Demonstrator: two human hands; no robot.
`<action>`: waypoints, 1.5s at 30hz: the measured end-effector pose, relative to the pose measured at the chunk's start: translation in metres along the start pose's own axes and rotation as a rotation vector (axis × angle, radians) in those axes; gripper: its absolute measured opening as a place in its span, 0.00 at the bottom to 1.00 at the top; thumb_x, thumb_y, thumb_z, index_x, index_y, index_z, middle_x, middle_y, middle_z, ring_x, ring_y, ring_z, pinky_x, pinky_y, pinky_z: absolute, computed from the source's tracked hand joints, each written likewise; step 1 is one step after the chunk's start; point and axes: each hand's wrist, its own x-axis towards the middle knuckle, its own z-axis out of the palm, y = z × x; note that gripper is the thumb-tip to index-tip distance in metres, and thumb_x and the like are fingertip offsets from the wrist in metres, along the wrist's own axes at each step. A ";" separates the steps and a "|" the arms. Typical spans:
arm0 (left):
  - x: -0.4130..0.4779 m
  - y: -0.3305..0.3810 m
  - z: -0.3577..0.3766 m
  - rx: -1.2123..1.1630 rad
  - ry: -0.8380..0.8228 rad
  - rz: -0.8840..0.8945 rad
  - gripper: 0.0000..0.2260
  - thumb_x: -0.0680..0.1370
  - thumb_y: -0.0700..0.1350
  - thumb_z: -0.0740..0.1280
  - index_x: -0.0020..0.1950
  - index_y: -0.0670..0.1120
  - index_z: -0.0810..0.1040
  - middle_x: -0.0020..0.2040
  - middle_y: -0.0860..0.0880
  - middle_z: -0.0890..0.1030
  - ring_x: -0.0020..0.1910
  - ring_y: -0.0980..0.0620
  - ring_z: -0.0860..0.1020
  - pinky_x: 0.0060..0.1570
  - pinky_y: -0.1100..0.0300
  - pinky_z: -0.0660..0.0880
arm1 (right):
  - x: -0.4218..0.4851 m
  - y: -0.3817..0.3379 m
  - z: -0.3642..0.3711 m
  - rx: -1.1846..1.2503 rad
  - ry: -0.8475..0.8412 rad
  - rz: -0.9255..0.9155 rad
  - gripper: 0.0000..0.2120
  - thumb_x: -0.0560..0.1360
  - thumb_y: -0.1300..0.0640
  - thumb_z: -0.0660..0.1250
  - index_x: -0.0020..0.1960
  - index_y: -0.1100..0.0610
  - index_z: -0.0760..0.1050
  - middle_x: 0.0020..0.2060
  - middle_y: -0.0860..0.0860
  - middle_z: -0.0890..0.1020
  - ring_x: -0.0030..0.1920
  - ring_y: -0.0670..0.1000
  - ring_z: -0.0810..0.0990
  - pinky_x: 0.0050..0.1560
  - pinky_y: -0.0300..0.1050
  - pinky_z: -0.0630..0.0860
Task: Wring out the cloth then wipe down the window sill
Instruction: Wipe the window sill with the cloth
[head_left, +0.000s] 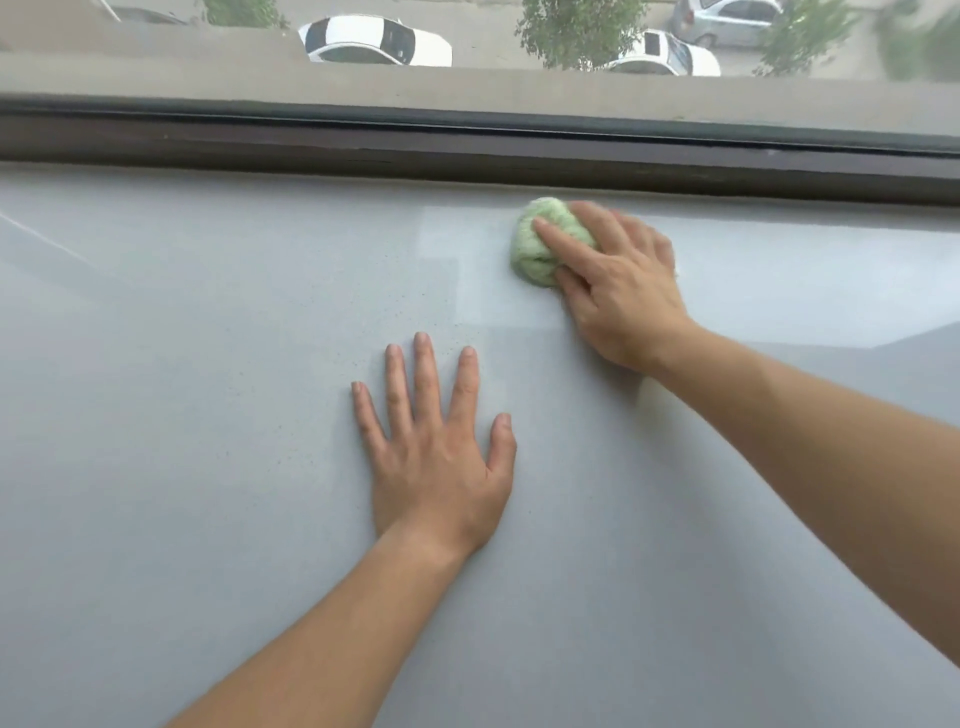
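From my remote seat I see the green cloth (537, 249) bunched into a ball on the grey window sill (182, 364), at the far edge, just beside the dark window frame (467, 150) and right of centre. The right hand (621, 291) lies over it and grips it: the fingers (563, 238) reach across the top of the bundle, and the thumb is tucked against its near side, so the cloth is pinched between them and pressed onto the sill. About half of the cloth shows at the left of the hand; the rest is hidden under the palm. The right forearm comes in from the lower right, bare. The left hand (436, 462) lies flat on the sill with its fingers straight and spread, palm down, holding nothing. It is nearer to me than the cloth and to its left, apart from it. A paler, glossy patch shows on the sill just left of the cloth and in front of it; I cannot tell whether it is damp or a reflection. Fine dark specks dot the sill around the left hand. Through the glass, below, stand white cars (374, 41) and trees (576, 31).
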 end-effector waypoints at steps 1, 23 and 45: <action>0.000 0.000 0.000 0.002 -0.005 0.001 0.31 0.79 0.62 0.47 0.81 0.53 0.51 0.82 0.44 0.46 0.80 0.43 0.41 0.75 0.34 0.44 | -0.005 0.024 -0.006 0.004 0.013 0.070 0.23 0.79 0.43 0.53 0.74 0.38 0.64 0.74 0.49 0.64 0.72 0.59 0.62 0.69 0.55 0.55; 0.000 0.002 -0.001 0.013 -0.011 -0.016 0.31 0.79 0.63 0.44 0.81 0.55 0.47 0.82 0.46 0.43 0.80 0.45 0.38 0.75 0.37 0.39 | -0.140 0.008 -0.013 0.013 -0.069 0.064 0.24 0.79 0.46 0.54 0.75 0.38 0.61 0.75 0.49 0.64 0.73 0.57 0.59 0.72 0.57 0.56; -0.171 0.046 0.022 -0.130 0.011 0.039 0.28 0.80 0.59 0.50 0.78 0.50 0.61 0.82 0.44 0.52 0.81 0.46 0.47 0.75 0.36 0.41 | -0.226 0.029 -0.027 0.050 0.032 0.363 0.24 0.79 0.50 0.56 0.74 0.39 0.61 0.75 0.49 0.61 0.74 0.58 0.58 0.72 0.58 0.53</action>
